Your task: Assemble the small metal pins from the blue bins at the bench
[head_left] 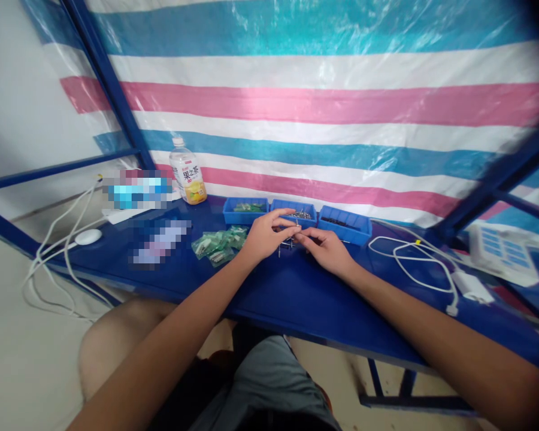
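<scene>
My left hand [266, 234] and my right hand [326, 248] meet over the blue table [296, 293], in front of three small blue trays. Both pinch a small metal part [291, 233] between their fingertips; it is too small to name. A few thin metal pins [287, 244] stand or lie on the table just under the hands. A pile of small green-and-clear packets [219, 244] lies left of my left hand. The left tray [245, 211] holds green pieces, the middle tray [294, 212] metal bits, the right tray [345, 224] dark bits.
A tea bottle [187, 178] stands at the back left beside blurred packages [137, 188]. White cables [63, 239] and a round white puck [88, 236] lie at the left. A white charger with its cable [431, 269] and a power strip [503, 251] lie at the right. A striped tarp hangs behind.
</scene>
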`<state>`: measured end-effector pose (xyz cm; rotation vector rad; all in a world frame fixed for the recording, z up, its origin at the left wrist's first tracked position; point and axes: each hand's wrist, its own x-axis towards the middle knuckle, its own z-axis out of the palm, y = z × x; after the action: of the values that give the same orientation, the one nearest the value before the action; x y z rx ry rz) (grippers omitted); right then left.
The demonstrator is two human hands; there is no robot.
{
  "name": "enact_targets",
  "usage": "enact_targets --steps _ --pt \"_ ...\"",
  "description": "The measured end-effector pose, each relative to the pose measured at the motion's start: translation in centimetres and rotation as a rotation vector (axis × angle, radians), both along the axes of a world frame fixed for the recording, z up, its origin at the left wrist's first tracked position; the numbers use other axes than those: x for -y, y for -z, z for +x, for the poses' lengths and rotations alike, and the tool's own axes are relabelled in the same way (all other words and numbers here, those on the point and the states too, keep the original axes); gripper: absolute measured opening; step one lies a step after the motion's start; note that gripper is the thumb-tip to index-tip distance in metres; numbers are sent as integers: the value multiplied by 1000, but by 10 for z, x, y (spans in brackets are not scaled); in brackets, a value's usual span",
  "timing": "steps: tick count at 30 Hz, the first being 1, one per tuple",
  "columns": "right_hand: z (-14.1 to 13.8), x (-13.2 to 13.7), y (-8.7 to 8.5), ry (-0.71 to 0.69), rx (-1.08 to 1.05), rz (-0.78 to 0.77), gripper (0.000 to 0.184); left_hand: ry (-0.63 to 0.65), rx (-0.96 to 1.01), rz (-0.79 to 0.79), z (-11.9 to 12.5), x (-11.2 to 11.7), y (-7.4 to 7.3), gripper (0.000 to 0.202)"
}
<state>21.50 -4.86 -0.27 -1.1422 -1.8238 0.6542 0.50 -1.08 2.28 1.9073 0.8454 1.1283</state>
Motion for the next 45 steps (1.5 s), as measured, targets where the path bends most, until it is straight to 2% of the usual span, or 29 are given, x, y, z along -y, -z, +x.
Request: enact_targets --steps 4,7,11,13,15,17,19,23,27,31,35,40,45 --pt "0 -4 2 -16 -90 -58 40 -32 -20 44 0 -3 3 42" --pt "2 -15 2 -15 -208 -116 45 -103 -86 123 0 -6 6 35" --pt "7 -32 -3 29 -278 -199 50 -129 -215 242 -1 -9 10 39" --pt "10 -35 -6 110 -180 -153 51 -130 -249 294 -2 -10 12 41" --pt "14 -33 -6 141 42 14 41 -144 -270 330 -2 -11 13 43" --pt "18 -28 -4 82 296 215 19 -151 -285 346 -3 -11 14 43" --pt "20 -23 -1 12 473 335 17 -149 -294 348 -3 -11 14 43" --pt "20 -17 2 -80 664 368 26 -155 -302 341 -2 -11 14 43" --pt "18 -17 -3 -64 786 349 26 -159 -306 341 0 -12 17 41" --pt "18 -18 -1 -29 721 350 23 -146 -313 342 1 -12 19 38" --pt "20 -20 4 17 597 354 30 -123 -317 339 3 -10 18 33" --pt "14 -18 1 123 339 345 40 -82 -297 301 2 -6 12 44" --pt "8 -11 -4 131 164 280 30 -46 -295 246 2 0 10 50"
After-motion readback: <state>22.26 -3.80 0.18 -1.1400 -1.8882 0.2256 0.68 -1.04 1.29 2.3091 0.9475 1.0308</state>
